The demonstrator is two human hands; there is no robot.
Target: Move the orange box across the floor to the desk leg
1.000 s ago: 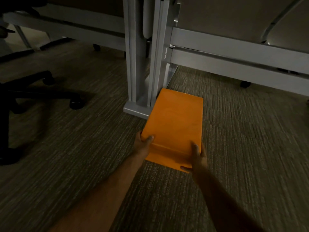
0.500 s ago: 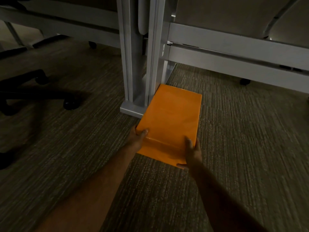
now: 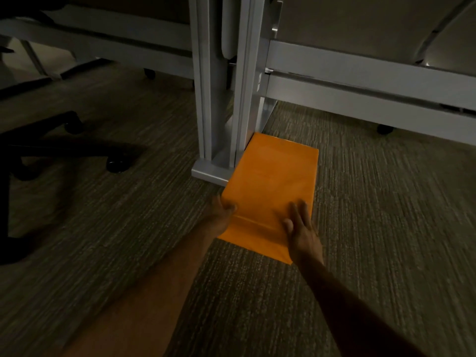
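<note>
An orange box [image 3: 275, 176] lies flat on the carpet, its left long side against the foot of the grey desk leg [image 3: 221, 99]. My left hand [image 3: 221, 217] grips the box's near left corner, thumb on top. My right hand [image 3: 301, 228] rests over the near right corner with its fingers spread and blurred; it covers part of the box's near edge.
A black office chair base [image 3: 64, 148] with castors stands to the left. Grey desk rails [image 3: 360, 94] run along the back on both sides of the leg. Another castor [image 3: 385, 129] sits under the right rail. Open carpet lies to the right and in front.
The box has slid a little farther in along the desk leg. My right hand has opened its grip and its fingers now lie spread over the corner.
</note>
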